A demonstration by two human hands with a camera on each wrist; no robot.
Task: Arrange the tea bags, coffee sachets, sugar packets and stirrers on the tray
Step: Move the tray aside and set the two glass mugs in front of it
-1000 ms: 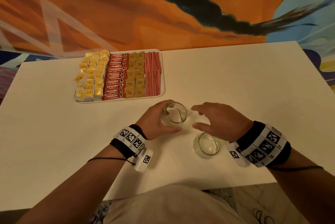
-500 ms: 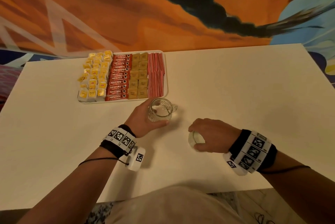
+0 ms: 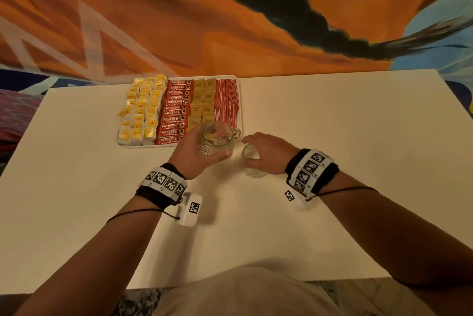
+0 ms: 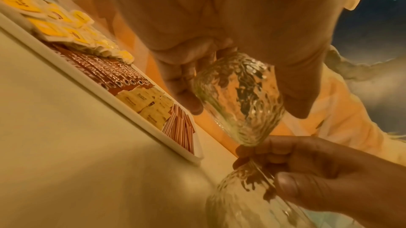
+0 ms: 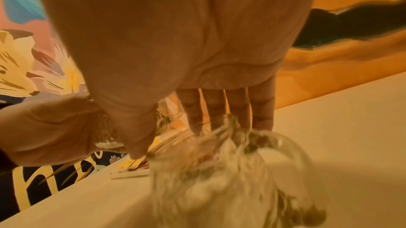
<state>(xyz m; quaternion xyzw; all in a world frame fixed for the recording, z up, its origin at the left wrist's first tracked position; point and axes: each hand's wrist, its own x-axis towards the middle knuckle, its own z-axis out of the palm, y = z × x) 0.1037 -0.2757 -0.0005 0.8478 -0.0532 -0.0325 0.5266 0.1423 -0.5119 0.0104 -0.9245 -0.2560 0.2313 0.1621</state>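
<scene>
A white tray (image 3: 139, 146) at the table's far left holds rows of yellow tea bags (image 3: 143, 111), red coffee sachets (image 3: 175, 111), tan sugar packets (image 3: 203, 101) and red-striped stirrers (image 3: 227, 101). My left hand (image 3: 212, 147) grips a clear textured glass mug (image 3: 222, 134) over the tray's near right corner; in the left wrist view the mug (image 4: 239, 99) is tilted off the table. Just to its right, my right hand (image 3: 249, 152) holds a second glass (image 3: 252, 171) from above by its rim. That glass (image 5: 230, 171) is blurred in the right wrist view.
The white table (image 3: 345, 162) stretches bare to the right of the tray and towards me. A painted orange wall (image 3: 230, 34) rises directly behind the table's far edge. The near edge runs just above my lap.
My left hand has carried the mug forward and left to the tray's near right corner. My right hand closed on the second glass and moved it forward beside the mug.
</scene>
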